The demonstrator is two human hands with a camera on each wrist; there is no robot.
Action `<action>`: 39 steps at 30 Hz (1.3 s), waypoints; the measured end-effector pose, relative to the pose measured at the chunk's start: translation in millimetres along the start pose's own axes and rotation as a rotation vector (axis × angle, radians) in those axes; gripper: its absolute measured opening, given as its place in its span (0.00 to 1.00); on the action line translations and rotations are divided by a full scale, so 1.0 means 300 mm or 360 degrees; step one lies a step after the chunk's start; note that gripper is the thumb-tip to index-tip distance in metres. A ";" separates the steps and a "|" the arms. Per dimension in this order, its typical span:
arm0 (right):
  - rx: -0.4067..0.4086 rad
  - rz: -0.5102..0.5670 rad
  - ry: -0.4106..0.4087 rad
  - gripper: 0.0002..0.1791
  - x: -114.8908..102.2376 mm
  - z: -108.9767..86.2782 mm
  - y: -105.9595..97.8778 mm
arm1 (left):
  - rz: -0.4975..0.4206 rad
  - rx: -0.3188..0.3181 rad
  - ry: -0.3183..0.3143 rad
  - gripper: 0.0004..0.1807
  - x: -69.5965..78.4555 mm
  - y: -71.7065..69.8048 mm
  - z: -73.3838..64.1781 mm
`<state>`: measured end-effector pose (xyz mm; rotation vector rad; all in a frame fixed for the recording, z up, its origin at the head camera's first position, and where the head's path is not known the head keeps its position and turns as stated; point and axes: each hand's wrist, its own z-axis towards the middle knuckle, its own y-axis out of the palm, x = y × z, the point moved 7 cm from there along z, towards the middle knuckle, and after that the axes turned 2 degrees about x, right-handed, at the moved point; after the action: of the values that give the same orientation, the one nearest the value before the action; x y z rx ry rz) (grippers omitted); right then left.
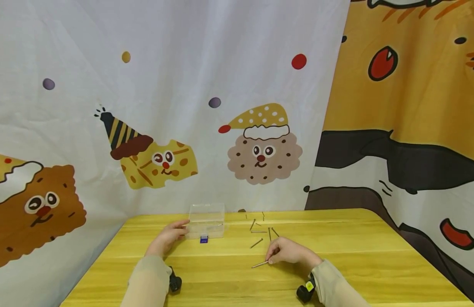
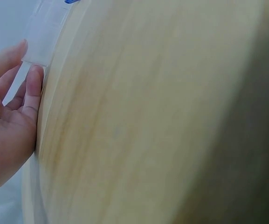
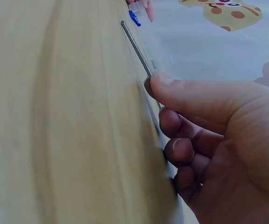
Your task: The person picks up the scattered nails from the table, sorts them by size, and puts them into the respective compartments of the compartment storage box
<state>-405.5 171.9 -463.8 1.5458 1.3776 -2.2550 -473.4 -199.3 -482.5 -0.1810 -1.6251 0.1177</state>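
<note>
A clear plastic box (image 1: pixel 215 230) with its lid (image 1: pixel 207 212) raised stands near the table's back edge, a blue latch (image 1: pixel 204 239) at its front. My left hand (image 1: pixel 168 237) holds the box's left end, thumb and fingers at its corners; in the left wrist view the box end (image 2: pixel 44 39) lies at the fingertips. Between thumb and fingertips, my right hand (image 1: pixel 288 250) pinches a long metal nail (image 3: pixel 136 48) close over the table. The nail points left toward the box, its other end hidden in the fingers.
Several loose nails lie on the wooden table (image 1: pixel 221 277) beyond my right hand, among them a nail (image 1: pixel 257 243) and another nail (image 1: pixel 259 231). A printed curtain (image 1: pixel 164 85) hangs right behind the table's back edge.
</note>
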 end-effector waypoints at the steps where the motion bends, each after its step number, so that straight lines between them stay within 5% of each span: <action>1: 0.0000 0.0007 -0.0001 0.04 -0.001 0.000 -0.002 | -0.0004 0.0005 -0.0004 0.27 0.000 0.000 0.000; 16: 0.0107 -0.0058 0.0102 0.04 -0.030 0.027 -0.060 | -0.0025 0.0001 0.0007 0.27 0.010 0.004 -0.004; 39: 0.0373 -0.0105 0.0086 0.11 -0.143 0.164 -0.290 | -0.0016 0.0052 0.0002 0.26 -0.011 -0.004 0.001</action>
<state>-463.9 172.1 -372.0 1.6626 1.2311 -2.5100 -473.6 -201.0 -485.5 -0.1474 -1.6216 0.1362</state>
